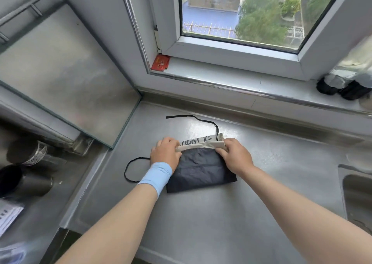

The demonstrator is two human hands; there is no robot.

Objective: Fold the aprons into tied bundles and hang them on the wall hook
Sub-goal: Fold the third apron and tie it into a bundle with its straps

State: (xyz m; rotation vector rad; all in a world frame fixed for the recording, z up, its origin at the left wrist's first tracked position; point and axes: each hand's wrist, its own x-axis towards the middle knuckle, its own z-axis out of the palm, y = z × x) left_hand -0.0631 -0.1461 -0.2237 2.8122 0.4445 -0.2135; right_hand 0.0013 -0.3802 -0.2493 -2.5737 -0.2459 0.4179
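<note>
Grip on both sides was a pinch: the left hand [166, 155] and the right hand [235, 157] each nipped one end of the pale printed band [201, 147], probably to keep the fold square as it turned over. Beneath lay the steel table [201, 223], flat and roomy (hence no lifting), with the dark apron [199, 171] near its middle, already a compact rectangle. The far tie [201, 119] and the near tie [128, 169], looping left, trailed free, seemingly saved for knotting the bundle.
</note>
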